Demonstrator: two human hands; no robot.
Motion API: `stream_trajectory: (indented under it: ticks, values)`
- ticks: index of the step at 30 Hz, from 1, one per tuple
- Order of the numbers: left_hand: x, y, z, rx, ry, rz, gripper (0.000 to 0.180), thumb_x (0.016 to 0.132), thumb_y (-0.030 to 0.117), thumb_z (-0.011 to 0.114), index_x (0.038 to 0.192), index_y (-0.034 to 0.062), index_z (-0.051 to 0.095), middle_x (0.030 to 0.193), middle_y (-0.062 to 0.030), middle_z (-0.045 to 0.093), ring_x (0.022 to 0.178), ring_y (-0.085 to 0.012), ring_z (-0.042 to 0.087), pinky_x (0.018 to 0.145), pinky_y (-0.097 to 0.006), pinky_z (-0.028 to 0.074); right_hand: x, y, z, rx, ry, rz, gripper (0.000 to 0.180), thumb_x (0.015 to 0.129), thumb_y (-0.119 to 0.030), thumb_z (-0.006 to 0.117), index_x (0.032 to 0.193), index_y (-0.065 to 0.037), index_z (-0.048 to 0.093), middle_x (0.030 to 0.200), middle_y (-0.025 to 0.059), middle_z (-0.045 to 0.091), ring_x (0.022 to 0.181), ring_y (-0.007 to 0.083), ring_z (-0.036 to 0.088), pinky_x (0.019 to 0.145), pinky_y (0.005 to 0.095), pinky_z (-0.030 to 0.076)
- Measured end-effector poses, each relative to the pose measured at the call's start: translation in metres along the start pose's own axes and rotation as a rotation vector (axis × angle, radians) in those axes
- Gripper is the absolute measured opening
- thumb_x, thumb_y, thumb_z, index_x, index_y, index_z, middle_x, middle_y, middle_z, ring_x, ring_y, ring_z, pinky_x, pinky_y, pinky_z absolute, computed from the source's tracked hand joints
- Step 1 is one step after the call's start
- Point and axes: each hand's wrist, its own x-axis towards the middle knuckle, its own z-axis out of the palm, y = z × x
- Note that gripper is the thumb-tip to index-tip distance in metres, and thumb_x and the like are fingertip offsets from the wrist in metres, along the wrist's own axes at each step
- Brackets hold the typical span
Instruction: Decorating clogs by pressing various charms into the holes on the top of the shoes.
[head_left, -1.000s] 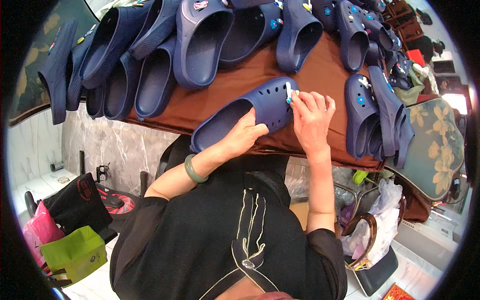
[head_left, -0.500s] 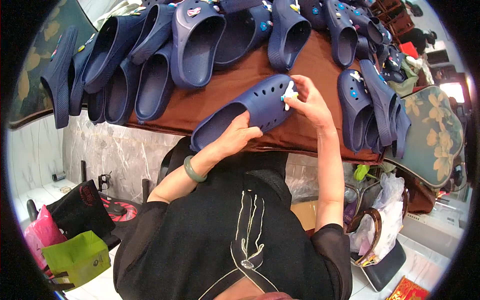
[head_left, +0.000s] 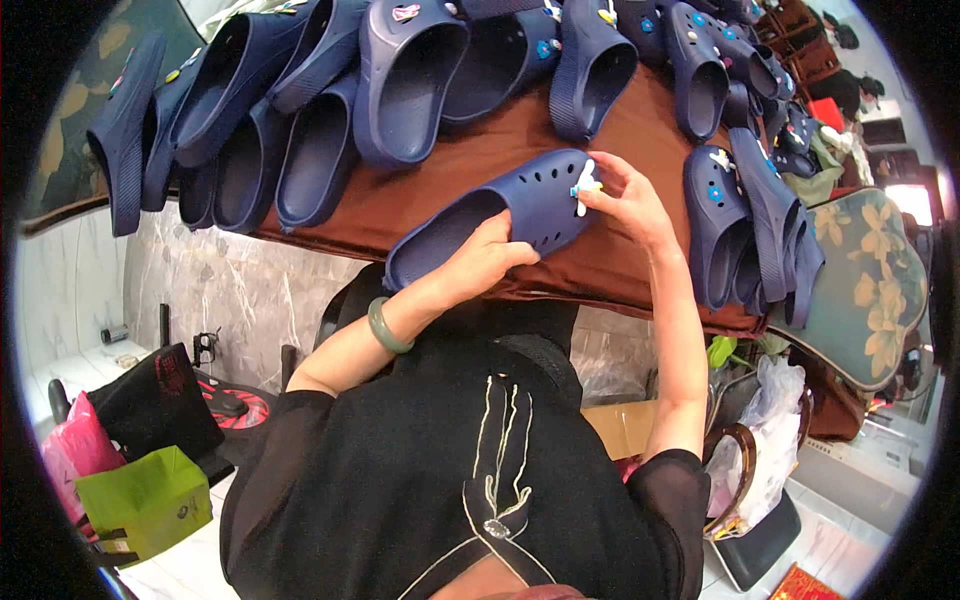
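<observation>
A navy blue clog (head_left: 545,203) with holes in its upper lies tilted over the front of the brown-covered table, toe to the upper right. My left hand (head_left: 488,262) grips it at the foot opening and near side. At the toe, my right hand (head_left: 632,208) pinches a white charm (head_left: 585,188) with blue and yellow bits between thumb and fingers. The charm sits against the clog's upper; whether its stem is in a hole is hidden.
Navy clogs with charms, such as a large upright one (head_left: 408,95), crowd the table's (head_left: 640,130) back. More clogs (head_left: 717,215) stand at its right. A floral chair back (head_left: 865,285) is beyond. Lower left are a green bag (head_left: 150,505) and a pink bag (head_left: 75,450).
The view has shifted slightly, so the clogs sit a little differently in it. Both hands keep their hold, with the right thumb still at the charm.
</observation>
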Motion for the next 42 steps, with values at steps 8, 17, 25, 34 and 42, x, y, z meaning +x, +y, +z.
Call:
stream_trajectory:
  ticks: [8,17,25,34,42]
  values:
    - [0.022,0.024,-0.001,-0.617,0.025,-0.190,0.037,0.085,0.008,0.057,0.119,-0.0035,0.053,0.113,-0.0125,0.061,0.101,-0.0212,0.062,0.094,-0.035,0.047,-0.019,-0.008,0.009,-0.705,0.218,-0.483,0.028,0.068,-0.012,0.078,0.094,-0.009,0.068,0.093,0.0051,0.061,0.097,0.0230,0.055,0.086,0.0355,0.045]
    - [0.018,0.013,0.006,-0.346,0.090,-0.074,0.049,0.068,-0.002,0.051,0.116,-0.0022,0.053,0.106,-0.0073,0.061,0.097,-0.0170,0.058,0.089,-0.029,0.047,-0.005,-0.026,-0.003,-1.010,0.022,-0.559,0.024,0.068,-0.013,0.078,0.085,-0.005,0.063,0.097,0.0064,0.060,0.099,0.0256,0.055,0.085,0.0370,0.046]
    - [0.013,0.000,0.000,-0.194,0.046,-0.008,0.059,0.069,-0.002,0.047,0.128,-0.0006,0.046,0.117,-0.0058,0.055,0.106,-0.0144,0.052,0.094,-0.028,0.042,0.013,-0.025,-0.003,-0.341,-0.194,0.034,0.064,0.072,-0.008,0.075,0.127,0.002,0.042,0.118,0.0114,0.055,0.107,0.0178,0.054,0.095,0.0318,0.043]
    - [0.019,0.002,-0.001,-0.170,0.050,-0.055,0.060,0.068,-0.001,0.047,0.128,-0.0012,0.046,0.117,-0.0070,0.055,0.106,-0.0156,0.053,0.094,-0.028,0.042,0.005,0.001,-0.002,-0.109,-0.090,0.027,0.065,0.077,-0.011,0.074,0.133,0.003,0.043,0.117,0.0088,0.058,0.104,0.0145,0.055,0.094,0.0279,0.043]
    - [0.017,-0.002,0.001,-0.174,0.025,-0.008,0.059,0.068,-0.001,0.047,0.127,-0.0008,0.047,0.118,-0.0071,0.055,0.107,-0.0163,0.052,0.096,-0.029,0.041,-0.018,0.002,0.003,0.030,-0.032,-0.058,0.064,0.079,-0.008,0.073,0.135,-0.001,0.043,0.118,0.0072,0.056,0.110,0.0161,0.053,0.098,0.0299,0.042]
